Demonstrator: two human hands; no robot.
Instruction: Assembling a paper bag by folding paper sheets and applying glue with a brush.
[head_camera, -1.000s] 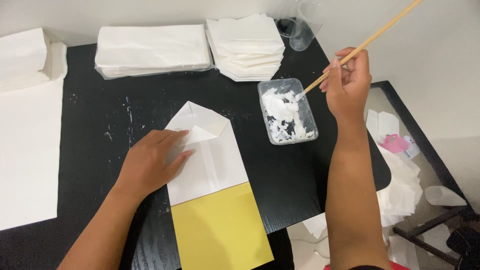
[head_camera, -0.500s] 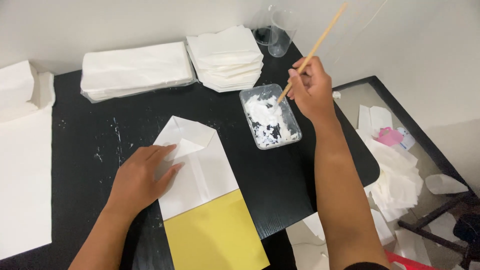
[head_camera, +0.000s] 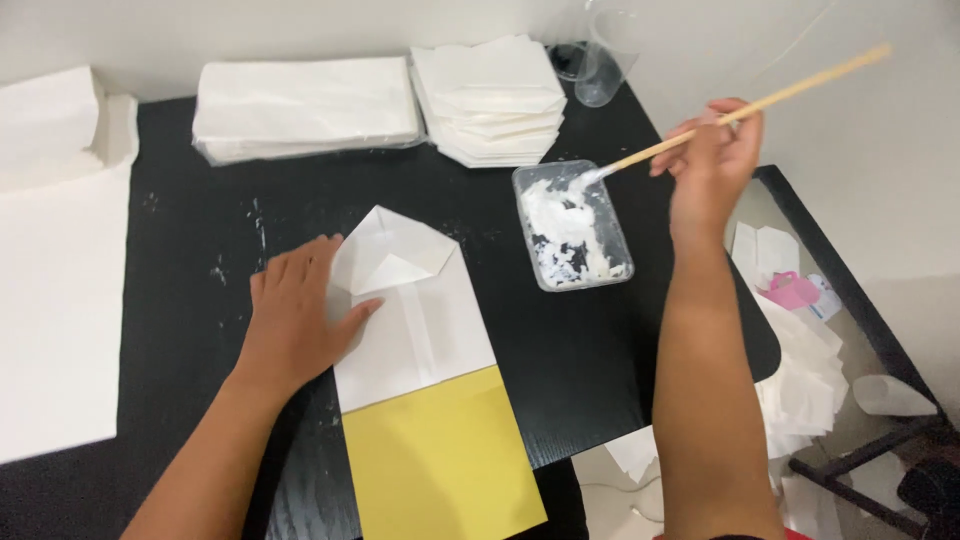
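My left hand (head_camera: 300, 315) lies flat, fingers apart, on the left edge of a folded white paper bag (head_camera: 415, 320) on the black table (head_camera: 180, 260). The bag's top is folded to a point, and a yellow sheet (head_camera: 440, 460) lies under its lower end. My right hand (head_camera: 712, 165) grips a long wooden stick (head_camera: 790, 85). The stick's tip dips into white paste in a clear plastic tub (head_camera: 575, 225) to the right of the bag.
Two stacks of white paper bags (head_camera: 305, 105) (head_camera: 490, 95) sit at the table's back, with a clear cup (head_camera: 600, 55) behind them. Large white sheets (head_camera: 55, 300) cover the left side. Paper scraps (head_camera: 800, 370) lie on the floor beyond the table's right edge.
My right hand tilted the stick and moved its tip toward the top of the tub. My left hand stayed pressed on the bag. The view shifted slightly.
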